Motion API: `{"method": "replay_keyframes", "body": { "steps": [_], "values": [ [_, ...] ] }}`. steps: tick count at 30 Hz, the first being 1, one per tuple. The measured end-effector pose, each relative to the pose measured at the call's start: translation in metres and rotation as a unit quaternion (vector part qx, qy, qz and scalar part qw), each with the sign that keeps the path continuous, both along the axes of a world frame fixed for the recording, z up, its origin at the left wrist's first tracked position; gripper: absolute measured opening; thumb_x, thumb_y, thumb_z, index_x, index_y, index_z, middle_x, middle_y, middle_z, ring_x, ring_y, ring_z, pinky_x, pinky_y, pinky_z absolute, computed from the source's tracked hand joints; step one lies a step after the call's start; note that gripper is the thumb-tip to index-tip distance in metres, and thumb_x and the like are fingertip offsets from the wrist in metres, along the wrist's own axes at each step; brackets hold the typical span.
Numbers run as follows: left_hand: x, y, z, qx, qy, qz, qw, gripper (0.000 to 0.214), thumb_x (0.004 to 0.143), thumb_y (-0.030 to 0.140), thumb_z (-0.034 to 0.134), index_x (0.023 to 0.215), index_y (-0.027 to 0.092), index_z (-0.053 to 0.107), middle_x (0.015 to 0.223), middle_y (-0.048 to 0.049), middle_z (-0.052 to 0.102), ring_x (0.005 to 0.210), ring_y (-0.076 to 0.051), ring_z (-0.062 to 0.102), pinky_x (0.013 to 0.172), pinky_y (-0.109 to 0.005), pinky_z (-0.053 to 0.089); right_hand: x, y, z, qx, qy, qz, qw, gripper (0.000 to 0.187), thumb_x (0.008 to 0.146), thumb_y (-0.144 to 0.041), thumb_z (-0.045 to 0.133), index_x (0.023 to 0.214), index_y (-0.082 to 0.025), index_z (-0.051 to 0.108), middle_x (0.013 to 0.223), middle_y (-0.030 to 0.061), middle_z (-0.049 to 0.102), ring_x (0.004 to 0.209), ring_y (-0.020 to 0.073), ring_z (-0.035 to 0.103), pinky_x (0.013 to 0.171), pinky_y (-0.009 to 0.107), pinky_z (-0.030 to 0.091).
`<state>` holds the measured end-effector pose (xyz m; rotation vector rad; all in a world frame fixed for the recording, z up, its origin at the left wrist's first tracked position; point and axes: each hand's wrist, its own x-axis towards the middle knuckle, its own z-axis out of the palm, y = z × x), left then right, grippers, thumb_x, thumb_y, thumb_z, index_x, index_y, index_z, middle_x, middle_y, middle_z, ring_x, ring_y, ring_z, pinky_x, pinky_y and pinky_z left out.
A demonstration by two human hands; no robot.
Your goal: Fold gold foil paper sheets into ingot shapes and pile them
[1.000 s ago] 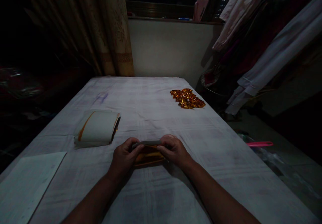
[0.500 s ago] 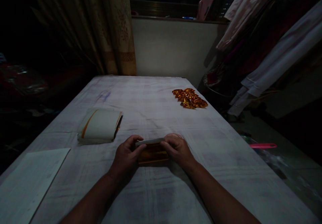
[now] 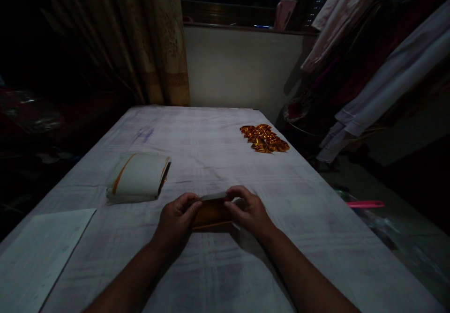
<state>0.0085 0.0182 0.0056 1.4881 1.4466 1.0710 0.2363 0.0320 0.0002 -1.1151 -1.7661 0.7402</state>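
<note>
A sheet of gold foil paper, pale on its back, is held curled between my hands just above the cloth. My left hand pinches its left end between thumb and fingers. At the right end, the thumb and fingertips of my right hand close on the paper's upper edge. Left of my hands lies a stack of pale sheets with gold showing at the edges. Several folded gold foil pieces lie heaped toward the far right of the table.
The table has a pale checked cloth. A white sheet lies at its near left. A curtain hangs behind, clothes hang at the right, and a pink cup stands on the sill.
My right hand's fingers have lifted and arched more along the paper's right end. The paper's upper edge has tilted slightly. My left hand keeps its pinch.
</note>
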Motion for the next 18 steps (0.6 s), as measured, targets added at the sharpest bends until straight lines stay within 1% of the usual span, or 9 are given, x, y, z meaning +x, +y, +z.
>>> {"method": "replay_keyframes", "body": {
  "steps": [2,4,8,11,15,18],
  "values": [
    [-0.001,0.000,-0.001,0.004,0.010,-0.005,1.000,0.029,0.082,0.047,0.062,0.083,0.020,0.071,0.072,-0.0017,0.071,0.068,-0.018,0.065,0.060,-0.026,0.050,0.000,0.000,0.001,0.003,-0.015,0.004,1.000,0.014,0.084,-0.028,0.064,0.098,-0.024,0.066,0.087,0.0029,0.074,0.082,0.0195,0.069,0.078,0.032,0.054],
    [-0.002,0.000,-0.003,0.013,0.021,-0.009,1.000,0.028,0.083,0.047,0.061,0.085,0.020,0.071,0.074,-0.0019,0.072,0.069,-0.019,0.066,0.061,-0.026,0.050,0.000,0.001,-0.001,-0.005,-0.022,0.010,1.000,0.015,0.084,-0.028,0.065,0.099,-0.024,0.068,0.087,0.0027,0.074,0.081,0.0192,0.069,0.075,0.031,0.054],
    [-0.005,0.000,-0.008,0.032,0.048,-0.013,0.998,0.028,0.084,0.046,0.060,0.087,0.022,0.073,0.075,-0.0022,0.073,0.070,-0.019,0.067,0.062,-0.027,0.051,0.000,0.002,-0.008,-0.060,0.000,0.018,0.998,0.023,0.083,-0.032,0.067,0.104,-0.023,0.070,0.085,0.0029,0.074,0.074,0.0176,0.068,0.067,0.029,0.054],
    [-0.005,0.000,-0.007,0.042,0.077,-0.017,0.996,0.028,0.085,0.046,0.058,0.086,0.022,0.073,0.076,-0.0025,0.073,0.070,-0.020,0.067,0.064,-0.027,0.051,0.000,0.002,-0.010,-0.086,0.011,0.021,0.996,0.018,0.083,-0.032,0.066,0.097,-0.022,0.071,0.082,0.0025,0.072,0.073,0.0171,0.067,0.066,0.027,0.054],
    [-0.004,-0.001,-0.002,0.050,0.104,-0.025,0.993,0.030,0.087,0.046,0.056,0.083,0.022,0.073,0.077,-0.0026,0.074,0.071,-0.020,0.068,0.067,-0.028,0.051,-0.001,0.003,-0.005,-0.077,0.011,0.024,0.997,0.009,0.082,-0.029,0.064,0.082,-0.022,0.069,0.075,0.0005,0.069,0.070,0.0158,0.065,0.065,0.026,0.052],
    [-0.004,-0.001,0.000,0.055,0.114,-0.033,0.991,0.031,0.088,0.046,0.054,0.081,0.022,0.073,0.077,-0.0029,0.075,0.072,-0.020,0.068,0.068,-0.029,0.051,-0.002,0.004,-0.004,-0.044,0.034,0.020,0.998,0.008,0.082,-0.029,0.064,0.080,-0.022,0.068,0.080,0.0019,0.071,0.077,0.0173,0.067,0.071,0.028,0.053]
  ]
}}
